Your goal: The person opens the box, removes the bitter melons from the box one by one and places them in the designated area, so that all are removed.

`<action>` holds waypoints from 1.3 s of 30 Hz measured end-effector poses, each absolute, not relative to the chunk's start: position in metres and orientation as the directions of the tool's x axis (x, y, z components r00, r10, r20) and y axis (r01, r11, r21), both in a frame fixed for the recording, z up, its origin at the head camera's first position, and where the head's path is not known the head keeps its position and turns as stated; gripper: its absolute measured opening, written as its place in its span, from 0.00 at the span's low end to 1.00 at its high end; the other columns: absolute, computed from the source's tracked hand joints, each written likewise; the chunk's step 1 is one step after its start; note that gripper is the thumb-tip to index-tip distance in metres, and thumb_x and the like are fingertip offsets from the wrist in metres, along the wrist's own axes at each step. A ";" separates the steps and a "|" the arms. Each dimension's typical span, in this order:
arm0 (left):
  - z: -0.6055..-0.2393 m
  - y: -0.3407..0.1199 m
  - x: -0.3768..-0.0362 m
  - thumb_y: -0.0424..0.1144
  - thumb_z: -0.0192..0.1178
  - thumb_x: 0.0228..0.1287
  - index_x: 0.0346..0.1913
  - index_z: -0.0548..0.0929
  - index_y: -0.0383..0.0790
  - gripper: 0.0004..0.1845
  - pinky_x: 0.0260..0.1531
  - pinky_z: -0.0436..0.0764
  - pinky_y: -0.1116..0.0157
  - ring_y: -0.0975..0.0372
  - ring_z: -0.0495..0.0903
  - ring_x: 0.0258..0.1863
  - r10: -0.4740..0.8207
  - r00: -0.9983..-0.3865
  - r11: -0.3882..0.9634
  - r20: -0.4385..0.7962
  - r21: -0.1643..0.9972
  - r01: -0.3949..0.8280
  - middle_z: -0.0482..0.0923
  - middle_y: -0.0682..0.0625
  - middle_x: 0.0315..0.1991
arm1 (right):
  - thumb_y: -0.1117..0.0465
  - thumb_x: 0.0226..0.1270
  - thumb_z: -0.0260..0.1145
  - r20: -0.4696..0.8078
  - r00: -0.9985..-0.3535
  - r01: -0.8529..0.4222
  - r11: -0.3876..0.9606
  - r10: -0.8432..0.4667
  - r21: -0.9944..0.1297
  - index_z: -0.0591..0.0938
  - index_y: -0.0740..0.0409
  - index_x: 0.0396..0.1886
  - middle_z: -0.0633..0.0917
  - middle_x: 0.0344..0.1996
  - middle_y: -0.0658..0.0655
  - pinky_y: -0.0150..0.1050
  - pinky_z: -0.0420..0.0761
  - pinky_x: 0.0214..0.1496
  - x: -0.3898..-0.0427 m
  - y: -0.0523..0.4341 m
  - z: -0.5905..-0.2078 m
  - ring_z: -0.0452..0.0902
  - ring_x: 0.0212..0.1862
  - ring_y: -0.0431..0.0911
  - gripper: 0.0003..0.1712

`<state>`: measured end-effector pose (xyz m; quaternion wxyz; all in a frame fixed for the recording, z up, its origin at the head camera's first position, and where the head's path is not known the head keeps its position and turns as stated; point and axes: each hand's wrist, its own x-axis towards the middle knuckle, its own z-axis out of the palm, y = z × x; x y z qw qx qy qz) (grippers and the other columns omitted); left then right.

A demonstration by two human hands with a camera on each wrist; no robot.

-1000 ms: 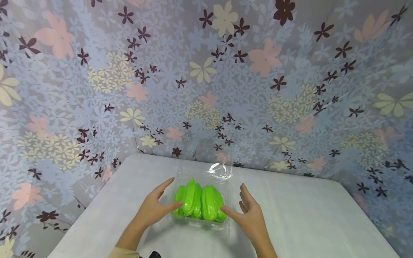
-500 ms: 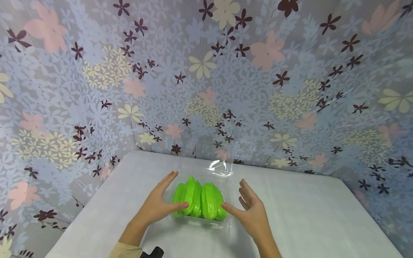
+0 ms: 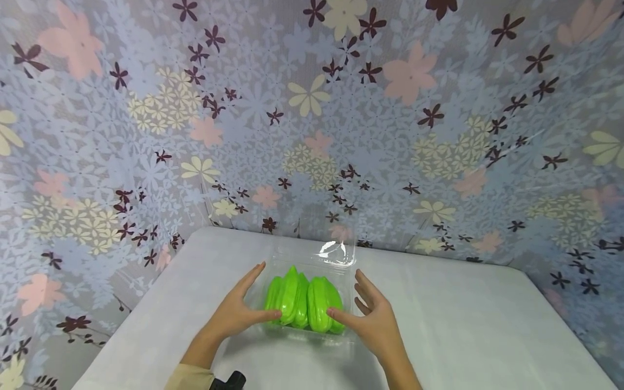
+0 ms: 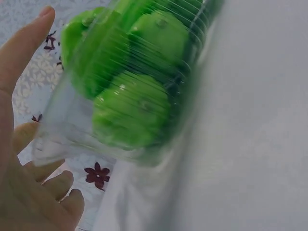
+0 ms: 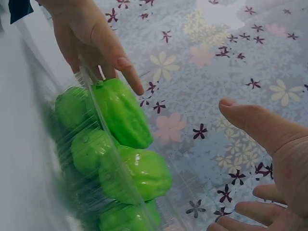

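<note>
A clear plastic clamshell box (image 3: 347, 281) sits on the white table, its lid (image 3: 335, 252) standing open at the back. Inside lie several bright green ribbed vegetables (image 3: 302, 297). My left hand (image 3: 253, 298) is at the box's left side, fingers straight, thumb on the front left wall. My right hand (image 3: 352, 299) is at the right side, thumb against the front right wall, fingers loosely spread. The left wrist view has the vegetables (image 4: 134, 82) behind the ribbed wall (image 4: 72, 134), next to my left hand (image 4: 19, 144). The right wrist view has the vegetables (image 5: 120, 159) between my right hand (image 5: 269, 159) and the left hand (image 5: 91, 38).
The white tablecloth (image 3: 463, 325) stretches wide to the right and front of the box. A floral curtain (image 3: 312, 108) closes the table in at the back and on both sides. A small dark object (image 3: 229, 382) pokes in at the bottom edge by my left sleeve.
My right hand has moved left, so its thumb now meets the box's front right wall. The left hand has barely shifted. The box stays in place.
</note>
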<state>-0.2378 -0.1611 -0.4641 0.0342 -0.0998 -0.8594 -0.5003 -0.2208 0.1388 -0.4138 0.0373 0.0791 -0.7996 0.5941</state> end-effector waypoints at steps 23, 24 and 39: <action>-0.478 -0.166 -0.243 0.50 0.80 0.49 0.82 0.46 0.48 0.64 0.73 0.50 0.47 0.48 0.42 0.78 0.263 -0.963 0.391 0.063 0.905 0.166 0.42 0.49 0.81 | 0.52 0.46 0.86 0.123 -0.988 -0.146 0.336 -0.088 -0.931 0.66 0.52 0.77 0.67 0.74 0.59 0.54 0.78 0.61 -0.222 0.122 -0.431 0.68 0.69 0.63 0.59; -0.479 -0.166 -0.243 0.50 0.80 0.49 0.82 0.46 0.49 0.64 0.73 0.50 0.48 0.49 0.41 0.79 0.267 -0.962 0.387 0.065 0.906 0.168 0.42 0.49 0.81 | 0.52 0.45 0.86 0.126 -0.988 -0.150 0.344 -0.089 -0.927 0.66 0.53 0.77 0.67 0.73 0.59 0.54 0.79 0.61 -0.222 0.121 -0.431 0.68 0.68 0.63 0.59; -0.482 -0.170 -0.243 0.49 0.80 0.50 0.82 0.46 0.45 0.64 0.73 0.50 0.47 0.47 0.41 0.78 0.284 -0.957 0.370 0.052 0.915 0.160 0.41 0.48 0.81 | 0.53 0.45 0.86 0.130 -0.987 -0.154 0.364 -0.090 -0.919 0.66 0.58 0.76 0.70 0.71 0.62 0.53 0.80 0.60 -0.221 0.114 -0.435 0.72 0.65 0.64 0.58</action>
